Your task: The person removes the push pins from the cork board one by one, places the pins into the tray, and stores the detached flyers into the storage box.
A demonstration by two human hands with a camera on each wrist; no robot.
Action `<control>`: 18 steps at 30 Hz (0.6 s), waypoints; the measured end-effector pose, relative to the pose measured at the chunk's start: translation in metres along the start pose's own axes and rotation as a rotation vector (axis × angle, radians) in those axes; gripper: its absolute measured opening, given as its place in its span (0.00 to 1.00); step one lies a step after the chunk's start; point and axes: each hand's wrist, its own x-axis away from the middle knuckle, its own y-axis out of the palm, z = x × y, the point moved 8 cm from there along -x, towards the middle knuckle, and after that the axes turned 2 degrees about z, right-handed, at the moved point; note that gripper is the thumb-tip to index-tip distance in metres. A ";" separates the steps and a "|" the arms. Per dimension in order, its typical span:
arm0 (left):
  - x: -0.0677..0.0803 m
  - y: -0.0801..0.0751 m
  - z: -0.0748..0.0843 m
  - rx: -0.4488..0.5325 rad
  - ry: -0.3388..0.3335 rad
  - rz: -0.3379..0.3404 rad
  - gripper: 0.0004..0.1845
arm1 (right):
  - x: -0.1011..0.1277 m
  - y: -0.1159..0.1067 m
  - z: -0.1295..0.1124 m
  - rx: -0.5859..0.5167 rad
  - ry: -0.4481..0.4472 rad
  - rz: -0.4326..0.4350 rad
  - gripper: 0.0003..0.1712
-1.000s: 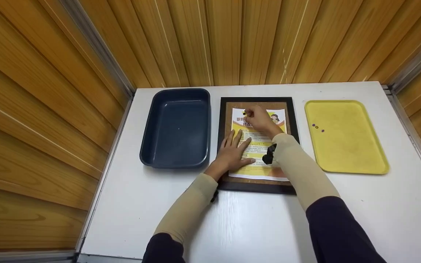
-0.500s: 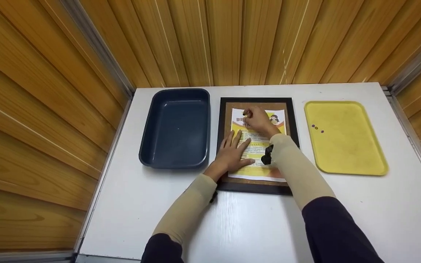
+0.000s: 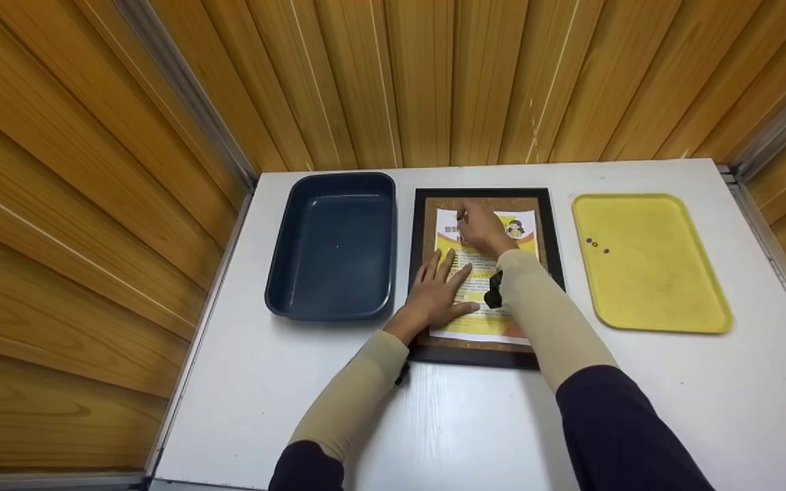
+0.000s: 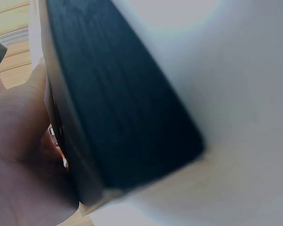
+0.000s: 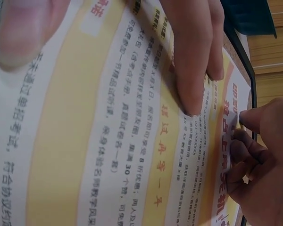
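A printed sheet (image 3: 488,326) lies on a black-framed cork board (image 3: 430,235). My left hand (image 3: 434,298) rests spread on the sheet's left half, its straight fingers touching the paper. Over the sheet's top part, my right hand (image 3: 483,226) has curled fingers and pinches a small dark piece (image 3: 460,217) near the heading; the fingers largely hide it. In the right wrist view the right hand (image 5: 269,162) bends over the large red characters, while the left hand's fingers (image 5: 191,56) lie on the text. The left wrist view catches the board's dark frame edge (image 4: 113,103) beside the left hand (image 4: 19,155).
Left of the board stands a deep dark-blue bin (image 3: 393,259). A shallow yellow tray (image 3: 659,273) lies to the right, with several tiny purple and golden pieces (image 3: 595,244) near its left side. Wooden panels (image 3: 420,82) rise behind the white table (image 3: 434,423).
My right hand has shifted slightly toward the sheet's top edge, its fingers still curled. The left hand stays spread on the paper. The head view has tilted a little.
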 end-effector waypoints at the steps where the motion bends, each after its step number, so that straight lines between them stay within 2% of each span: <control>1: 0.000 0.001 -0.001 0.001 -0.001 -0.002 0.46 | -0.001 0.001 0.000 0.011 0.002 -0.006 0.14; 13: 0.000 0.002 -0.001 -0.002 0.004 0.000 0.46 | -0.011 0.008 0.011 0.098 0.068 0.015 0.11; 18: 0.000 0.003 -0.001 -0.014 -0.001 -0.004 0.46 | -0.012 0.009 0.014 0.087 0.083 0.025 0.10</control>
